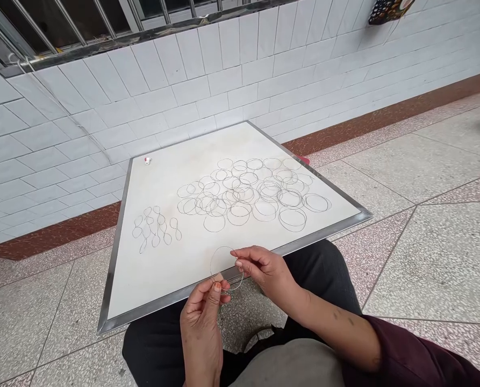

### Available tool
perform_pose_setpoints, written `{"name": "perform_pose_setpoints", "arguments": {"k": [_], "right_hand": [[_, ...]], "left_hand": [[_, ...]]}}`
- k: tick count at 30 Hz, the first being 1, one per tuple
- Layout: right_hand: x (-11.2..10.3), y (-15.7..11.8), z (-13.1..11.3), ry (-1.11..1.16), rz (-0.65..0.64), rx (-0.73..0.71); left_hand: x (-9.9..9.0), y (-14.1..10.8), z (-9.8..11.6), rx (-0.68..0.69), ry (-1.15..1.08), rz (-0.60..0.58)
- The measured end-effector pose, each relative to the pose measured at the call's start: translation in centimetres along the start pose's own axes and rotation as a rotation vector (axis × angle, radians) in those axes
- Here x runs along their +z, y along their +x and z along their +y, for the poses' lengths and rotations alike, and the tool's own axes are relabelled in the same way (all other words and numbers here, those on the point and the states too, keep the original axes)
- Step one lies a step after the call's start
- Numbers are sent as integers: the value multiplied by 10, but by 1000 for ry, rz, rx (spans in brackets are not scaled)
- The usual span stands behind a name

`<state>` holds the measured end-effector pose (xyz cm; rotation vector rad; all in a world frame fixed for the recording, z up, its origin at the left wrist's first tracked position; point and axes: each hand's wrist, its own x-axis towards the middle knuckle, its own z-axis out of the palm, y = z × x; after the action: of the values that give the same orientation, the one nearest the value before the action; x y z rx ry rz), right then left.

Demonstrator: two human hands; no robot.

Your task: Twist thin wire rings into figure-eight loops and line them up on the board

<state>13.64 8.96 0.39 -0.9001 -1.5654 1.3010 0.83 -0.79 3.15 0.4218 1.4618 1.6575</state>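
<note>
Between my hands, a thin wire ring [211, 259] is held up over the near edge of the white table. My left hand [205, 309] pinches the ring's lower left between thumb and fingers; a small tan patch shows at the forefinger tip. My right hand [264, 269] is closed on the ring's upper right side, thumb and forefinger together. Many loose wire rings [240, 214] lie overlapping across the middle and right of the tabletop. At the left lies a group of wires twisted into figure-eights [176, 229].
The white table [163, 290] has a grey metal rim and stands by a tiled wall [223, 80]. A small white and red object [148, 160] sits at its far left corner. A barred window [102, 21] is above, and speckled floor [445, 258] lies around.
</note>
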Motion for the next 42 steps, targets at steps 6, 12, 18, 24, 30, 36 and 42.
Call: {"name": "perform_pose_setpoints", "arguments": {"k": [6, 12, 18, 24, 30, 36, 42], "right_hand": [[-5, 3, 3, -226, -5, -174], [-5, 2, -4, -286, -5, -173], [-1, 0, -10, -199, 8, -133], [3, -4, -13, -83, -11, -43], [11, -6, -17, 22, -25, -11], [14, -6, -21, -2, -62, -56], [10, -5, -17, -58, -53, -97]], "left_hand": [[1, -1, -1, -13, 21, -4], [5, -2, 1, -6, 34, -7], [6, 2, 0, 39, -29, 60], [6, 2, 4, 40, -29, 57], [8, 3, 4, 53, -10, 51], [11, 4, 3, 57, -67, 17], [9, 2, 2, 57, -67, 12]]}}
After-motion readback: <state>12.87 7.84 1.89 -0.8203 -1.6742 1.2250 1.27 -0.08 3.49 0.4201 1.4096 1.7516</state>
